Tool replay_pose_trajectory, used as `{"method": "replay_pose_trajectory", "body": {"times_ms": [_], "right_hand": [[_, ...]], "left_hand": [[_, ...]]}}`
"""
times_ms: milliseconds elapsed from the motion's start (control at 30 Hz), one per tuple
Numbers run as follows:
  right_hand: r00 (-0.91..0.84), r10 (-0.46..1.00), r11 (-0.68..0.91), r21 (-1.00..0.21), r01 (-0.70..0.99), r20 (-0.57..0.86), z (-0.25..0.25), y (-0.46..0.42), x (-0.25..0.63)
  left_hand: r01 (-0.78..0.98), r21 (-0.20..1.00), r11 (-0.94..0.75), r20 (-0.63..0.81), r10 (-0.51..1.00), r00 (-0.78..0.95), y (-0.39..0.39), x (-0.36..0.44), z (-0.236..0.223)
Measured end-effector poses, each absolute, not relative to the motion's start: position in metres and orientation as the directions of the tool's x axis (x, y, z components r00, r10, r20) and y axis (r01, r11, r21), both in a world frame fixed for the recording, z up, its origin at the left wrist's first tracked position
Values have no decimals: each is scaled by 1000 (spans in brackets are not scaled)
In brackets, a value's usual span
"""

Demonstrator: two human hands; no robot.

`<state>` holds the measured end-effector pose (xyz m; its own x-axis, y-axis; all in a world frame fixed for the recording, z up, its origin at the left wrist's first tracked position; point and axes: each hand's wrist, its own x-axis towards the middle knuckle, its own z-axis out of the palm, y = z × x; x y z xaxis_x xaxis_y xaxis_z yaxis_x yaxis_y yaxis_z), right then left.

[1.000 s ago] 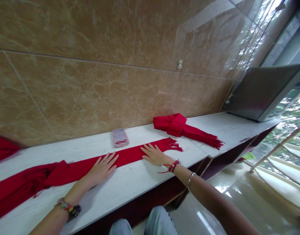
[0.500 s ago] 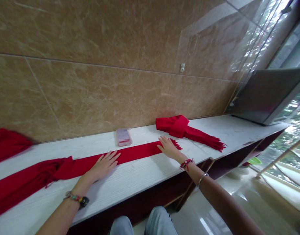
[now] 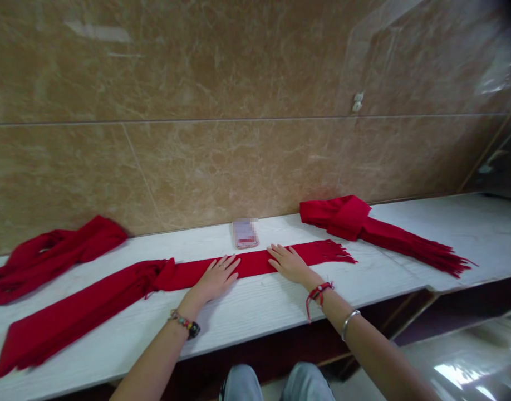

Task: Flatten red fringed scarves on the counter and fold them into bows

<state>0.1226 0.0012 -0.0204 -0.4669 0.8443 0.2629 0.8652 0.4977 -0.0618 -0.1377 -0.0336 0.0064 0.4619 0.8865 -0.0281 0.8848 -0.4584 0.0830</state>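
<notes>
Beneath both hands, red scarf, partly covered

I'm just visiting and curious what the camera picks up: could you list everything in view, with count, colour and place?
Left scarf: one, red, bunched near the wall
Middle scarf: one, red, under both hands, left part bunched
Right scarf: one, red, folded over, fringe rightward
Phone, apparently: one, greyish-pink, behind middle scarf
Counter: one, white, below the scarves
Wall: one, brown, behind counter
Fitting: one, white, on wall
Shelves: dark red, under counter, count unclear
Floor: pale, shiny, lower right
Dark thing: one, right edge, unclear
Beaded bracelet: one, multicoloured, left wrist
Red bracelet: one, right wrist
Bangle: one, silver, right forearm
Knees: two, pale blue trousers, bottom
Left hand, right hand: bare, flat on middle scarf
</notes>
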Motion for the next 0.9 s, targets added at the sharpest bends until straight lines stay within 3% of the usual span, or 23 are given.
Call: {"method": "replay_pose_trajectory", "body": {"times_ms": [200, 400, 500, 600, 733, 900], "right_hand": [[-463, 852, 488, -48, 872, 242, -24, 4, 126], [-451, 841, 486, -52, 872, 298, -29, 7, 126], [-519, 799, 557, -50, 829, 302, -31, 4, 120], [-582, 768, 614, -49, 788, 267, -33, 1, 115], [-593, 762, 623, -44, 781, 261, -35, 2, 114], [-590, 773, 617, -63, 784, 232, -31, 3, 115]], "left_hand": [[842, 122, -526, 228, 840, 492, -30, -142, 11], [940, 23, -341, 432, 851, 299, -54, -211, 40], [996, -14, -83, 414, 907, 81, -82, -279, 44], [980, -44, 195, 288, 941, -175, -112, -345, 31], [990, -125, 63, 211, 977, -35, -136, -404, 18], [994, -102, -46, 161, 985, 62, -143, -449, 36]]}}
